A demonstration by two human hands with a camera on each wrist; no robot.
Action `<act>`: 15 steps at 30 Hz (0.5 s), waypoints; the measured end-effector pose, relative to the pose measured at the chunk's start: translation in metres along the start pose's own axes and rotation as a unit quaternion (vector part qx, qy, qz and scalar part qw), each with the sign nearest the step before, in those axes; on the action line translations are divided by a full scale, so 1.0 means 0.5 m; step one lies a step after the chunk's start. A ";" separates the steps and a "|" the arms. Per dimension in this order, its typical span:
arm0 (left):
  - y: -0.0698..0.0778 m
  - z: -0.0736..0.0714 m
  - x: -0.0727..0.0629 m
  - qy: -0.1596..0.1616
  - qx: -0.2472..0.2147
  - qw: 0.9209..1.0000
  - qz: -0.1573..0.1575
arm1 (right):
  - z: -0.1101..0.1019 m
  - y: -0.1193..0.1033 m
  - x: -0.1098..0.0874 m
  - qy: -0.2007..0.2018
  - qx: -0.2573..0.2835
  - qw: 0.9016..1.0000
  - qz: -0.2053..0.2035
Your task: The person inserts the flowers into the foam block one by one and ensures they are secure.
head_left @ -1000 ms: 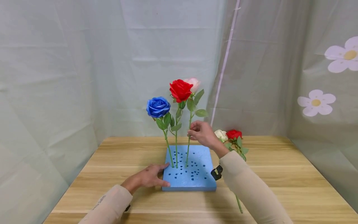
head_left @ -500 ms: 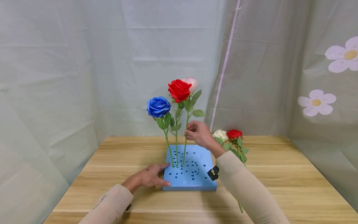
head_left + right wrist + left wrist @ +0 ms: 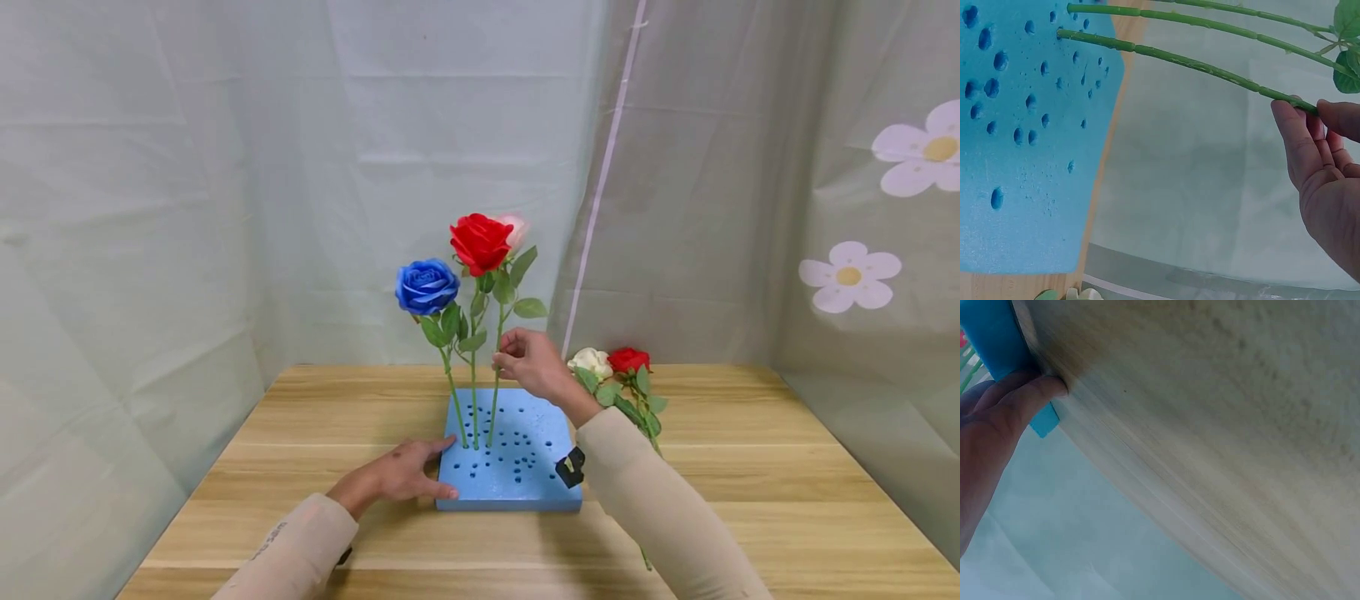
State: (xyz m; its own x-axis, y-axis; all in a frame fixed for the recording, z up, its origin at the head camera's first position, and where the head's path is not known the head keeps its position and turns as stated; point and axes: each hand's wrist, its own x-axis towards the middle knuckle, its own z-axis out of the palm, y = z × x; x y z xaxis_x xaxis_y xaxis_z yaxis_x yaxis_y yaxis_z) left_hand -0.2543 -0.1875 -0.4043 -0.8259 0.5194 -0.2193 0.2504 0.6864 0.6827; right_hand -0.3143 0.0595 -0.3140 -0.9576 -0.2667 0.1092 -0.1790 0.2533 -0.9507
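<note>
My right hand (image 3: 532,362) pinches the stem of a pale pink rose (image 3: 517,232) between thumb and fingers. In the right wrist view the foot of that green stem (image 3: 1197,65) sits in a hole of the blue foam block (image 3: 1041,219). A red rose (image 3: 480,243) partly hides the pink bloom. Left of it leans a blue rose (image 3: 427,287); both stand in the block. My left hand (image 3: 405,471) rests against the block's left side, thumb and forefinger spread. In the left wrist view its fingers (image 3: 1025,397) touch the block's edge.
A white rose (image 3: 591,363) and another red rose (image 3: 628,360) lie on the wooden table (image 3: 720,467) at the right, partly behind my right forearm. Many holes dot the block's top. Pale curtains (image 3: 465,100) hang behind and at both sides.
My right hand has moved slightly left with the pink rose, and its stem foot has shifted left on the block, nearer the red rose's stem. My left hand stays in place.
</note>
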 end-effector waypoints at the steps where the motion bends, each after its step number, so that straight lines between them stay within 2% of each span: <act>1: -0.001 0.000 0.000 0.000 0.001 1.000 0.000 | 0.001 0.001 0.000 -0.001 -0.002 1.000 -0.001; 15: -0.004 -0.001 0.002 0.002 -0.002 1.000 -0.002 | 0.020 0.023 -0.001 -0.013 -0.017 1.000 -0.011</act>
State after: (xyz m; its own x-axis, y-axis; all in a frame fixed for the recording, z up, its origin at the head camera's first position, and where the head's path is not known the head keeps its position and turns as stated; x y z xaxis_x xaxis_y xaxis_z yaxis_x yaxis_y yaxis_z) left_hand -0.2558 -0.1885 -0.4056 -0.8287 0.5149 -0.2194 0.2452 0.6864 0.6847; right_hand -0.3135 0.0534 -0.3279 -0.9471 -0.2969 0.1219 -0.2082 0.2793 -0.9374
